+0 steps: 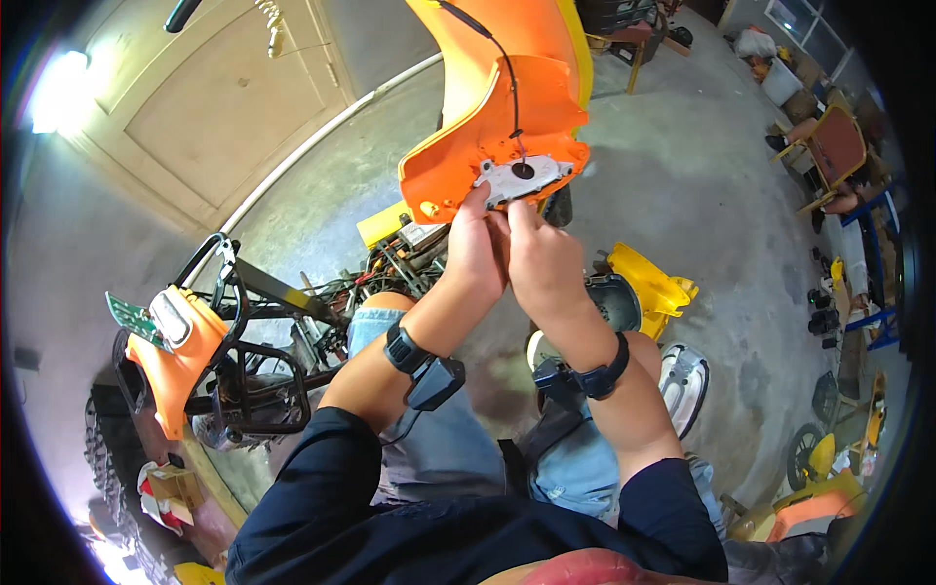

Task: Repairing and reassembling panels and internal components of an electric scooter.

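Observation:
In front of me stands an orange plastic fairing panel [487, 107]. A light-grey housing [517, 181] with a round dark hole lies against its lower part, and a black cable [511, 83] runs up from that hole. My left hand [475, 239] is closed at the housing's lower left, its thumb pressed on the housing and its other fingers mostly hidden. Right beside it, my right hand [548, 255] is pinched at the housing's lower edge. What sits between those fingertips is too small to make out. A black strap with a box circles each wrist.
A black tubular frame [255, 388] carrying another orange panel [175, 356] stands at the left. Tangled wiring [385, 268] lies behind my knees. A yellow plastic part [651, 291] is right of my hands. Chairs and a cluttered shelf [882, 263] line the far right.

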Motion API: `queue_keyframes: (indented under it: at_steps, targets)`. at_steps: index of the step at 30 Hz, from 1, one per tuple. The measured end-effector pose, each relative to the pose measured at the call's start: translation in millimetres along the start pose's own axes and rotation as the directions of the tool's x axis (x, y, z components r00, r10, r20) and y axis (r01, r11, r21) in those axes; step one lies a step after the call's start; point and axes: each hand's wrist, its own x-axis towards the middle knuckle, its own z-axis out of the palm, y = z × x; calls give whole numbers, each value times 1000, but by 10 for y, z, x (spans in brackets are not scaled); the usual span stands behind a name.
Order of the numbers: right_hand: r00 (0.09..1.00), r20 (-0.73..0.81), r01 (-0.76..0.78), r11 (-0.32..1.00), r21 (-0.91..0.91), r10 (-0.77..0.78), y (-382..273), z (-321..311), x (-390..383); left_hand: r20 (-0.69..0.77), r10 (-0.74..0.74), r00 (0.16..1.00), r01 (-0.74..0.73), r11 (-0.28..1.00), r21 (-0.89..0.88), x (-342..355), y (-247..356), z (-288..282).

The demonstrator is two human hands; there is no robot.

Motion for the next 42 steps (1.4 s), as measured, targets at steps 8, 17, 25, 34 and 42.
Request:
queue_keyframes:
  at_steps: [8, 17, 25, 34, 42]
  targets:
    - [1000, -29, -6, 998, -67, 4, -8, 75, 36, -15, 12, 1000, -10, 995, 94, 11, 23, -31]
    - [990, -99, 92, 995, -49, -96, -3, 50, 63, 126, -48, 991, 51, 998, -24, 112, -55, -66]
    - [986, -21, -167, 985, -53, 166, -33, 85, 53, 649, -177, 740, 242, 970, -12, 378, 9, -472]
    - [995, -29, -97, 995, -11, 97, -67, -26, 28, 920, 67, 386, 189, 970, -150, 503, -165, -532]
    - [991, -131, 39, 997, 65, -30, 3, 19, 65, 35, -30, 999, 30, 999, 20, 104, -6, -93]
